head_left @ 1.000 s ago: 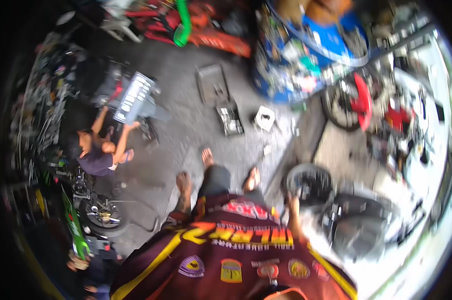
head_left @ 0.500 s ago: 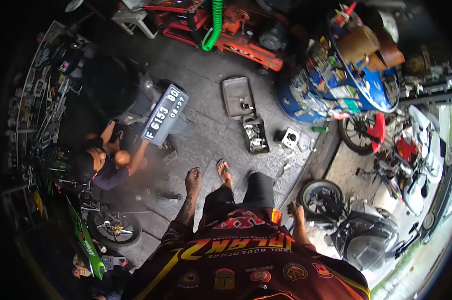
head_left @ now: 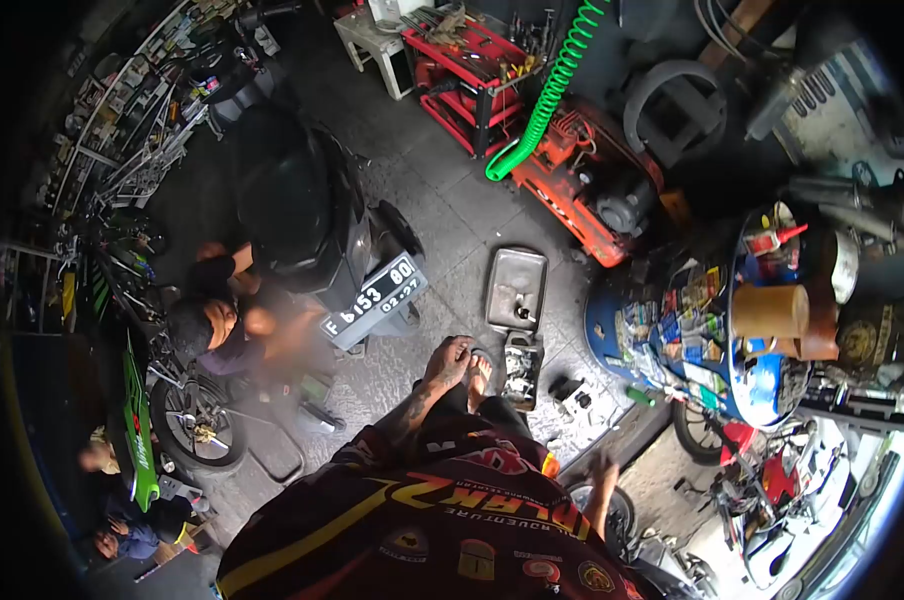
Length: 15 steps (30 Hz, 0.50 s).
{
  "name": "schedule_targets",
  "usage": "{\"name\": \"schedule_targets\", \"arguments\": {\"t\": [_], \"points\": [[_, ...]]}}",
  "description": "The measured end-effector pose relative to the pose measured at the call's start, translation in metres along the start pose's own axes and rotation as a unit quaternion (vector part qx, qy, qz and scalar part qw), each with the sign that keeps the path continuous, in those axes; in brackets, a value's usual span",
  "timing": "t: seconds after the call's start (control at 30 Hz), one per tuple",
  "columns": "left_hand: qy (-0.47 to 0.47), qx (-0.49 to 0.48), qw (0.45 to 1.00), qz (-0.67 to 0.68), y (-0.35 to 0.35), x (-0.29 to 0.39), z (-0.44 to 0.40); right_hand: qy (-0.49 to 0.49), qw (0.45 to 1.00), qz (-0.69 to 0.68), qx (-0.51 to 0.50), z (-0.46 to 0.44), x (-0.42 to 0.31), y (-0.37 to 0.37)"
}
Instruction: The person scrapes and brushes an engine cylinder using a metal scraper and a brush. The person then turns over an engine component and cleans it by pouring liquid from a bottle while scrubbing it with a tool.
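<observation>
My left hand (head_left: 451, 360) hangs in front of my legs above the sandalled foot (head_left: 480, 374), fingers curled closed with no object showing in them. To its right on the floor lie a shallow metal tray (head_left: 502, 285) with a small dark part in it and a dark box (head_left: 522, 390) of metal parts. My right hand (head_left: 606, 472) is low on the right, apart from my body and smeared, so its fingers do not read. A pale metal engine part (head_left: 579, 402) rests on the floor between that hand and the box.
A person (head_left: 217, 325) crouches beside a motorbike with a number plate (head_left: 377, 297). A red compressor (head_left: 582, 190), green coiled hose (head_left: 552, 100), red tool cart (head_left: 472, 50) and blue drum (head_left: 604, 325) stand ahead. Parked motorbikes (head_left: 787, 480) are on the right, a green one (head_left: 137, 430) left.
My view has swung right and upward, showing more of the tool cart and compressor. My left hand now appears closer to the tray and box. The crouching person stays beside the motorbike.
</observation>
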<state>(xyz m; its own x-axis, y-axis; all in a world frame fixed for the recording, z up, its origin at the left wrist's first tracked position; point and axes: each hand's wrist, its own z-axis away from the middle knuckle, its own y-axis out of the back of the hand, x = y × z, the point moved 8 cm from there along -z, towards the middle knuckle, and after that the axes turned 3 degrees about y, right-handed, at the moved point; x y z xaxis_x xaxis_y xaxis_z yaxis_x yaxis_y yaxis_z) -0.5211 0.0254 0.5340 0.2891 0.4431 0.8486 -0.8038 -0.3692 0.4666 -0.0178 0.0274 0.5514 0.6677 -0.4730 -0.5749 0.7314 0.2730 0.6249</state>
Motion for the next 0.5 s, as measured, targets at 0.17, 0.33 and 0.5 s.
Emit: {"name": "schedule_targets", "arguments": {"t": [0.17, 0.33, 0.5], "points": [[0.007, -0.03, 0.999, 0.041, 0.012, 0.054, -0.061, 0.326, 0.934, -0.121, 0.077, 0.006, -0.443, 0.085], [-0.047, -0.014, 0.987, 0.152, 0.017, 0.094, -0.129, 0.7, 0.694, -0.094, 0.139, 0.122, -0.668, 0.138], [-0.026, 0.008, 0.964, 0.265, 0.042, 0.107, -0.188, 0.743, 0.646, -0.095, 0.144, 0.072, -0.781, 0.097]]}}
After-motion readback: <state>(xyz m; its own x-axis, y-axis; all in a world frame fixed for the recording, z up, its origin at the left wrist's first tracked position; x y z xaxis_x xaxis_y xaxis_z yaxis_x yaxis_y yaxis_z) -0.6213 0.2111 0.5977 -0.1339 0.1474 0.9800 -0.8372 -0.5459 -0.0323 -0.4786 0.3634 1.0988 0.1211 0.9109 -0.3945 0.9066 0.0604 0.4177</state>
